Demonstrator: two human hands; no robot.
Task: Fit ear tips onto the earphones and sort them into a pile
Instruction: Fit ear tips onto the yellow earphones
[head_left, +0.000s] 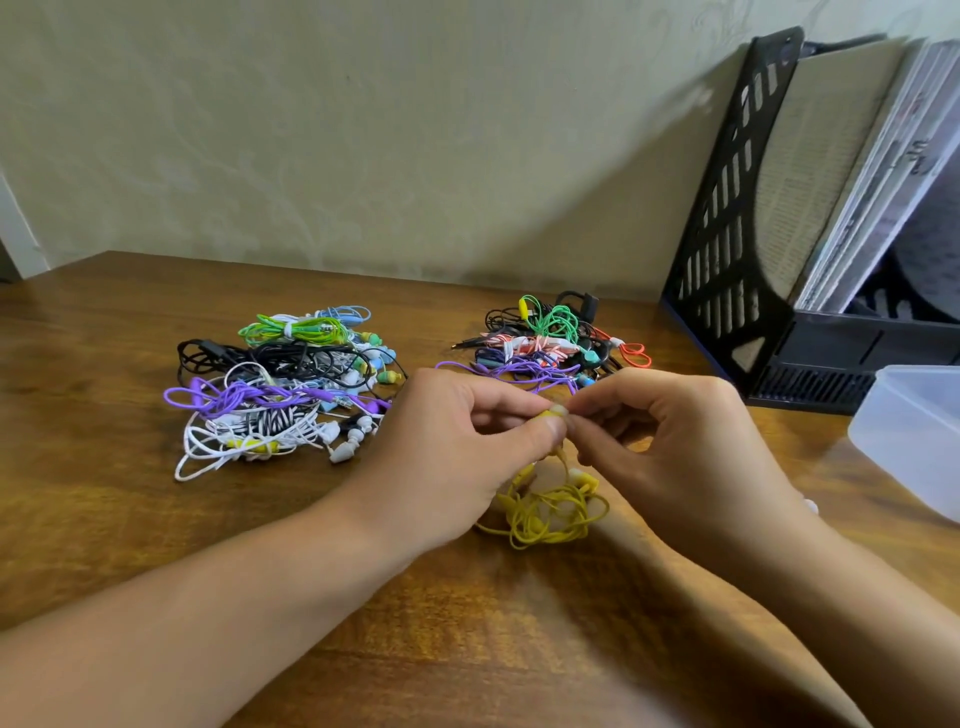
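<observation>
Yellow earphones (550, 512) hang below both hands; left hand (457, 452) pinches the earbud (555, 413), right hand (670, 436) pinches at its tip. Risk: a loosely seated tip may pop off onto the counter (130, 519).

Yellow earbud (555, 413) mostly hidden between the fingers (545, 427) of left hand (457, 441) and right hand (670, 431); can't tell if a tip is on it. Yellow cable bundle (550, 512) partly covered by both hands. Clear plastic container (914, 436) at the surface's right edge cut off by frame edge, contents unreadable. File rack (737, 234) and its papers cropped at right, print blurred. Small white item (810, 505) behind right wrist too hidden to identify. Both forearms run out of frame.
</observation>
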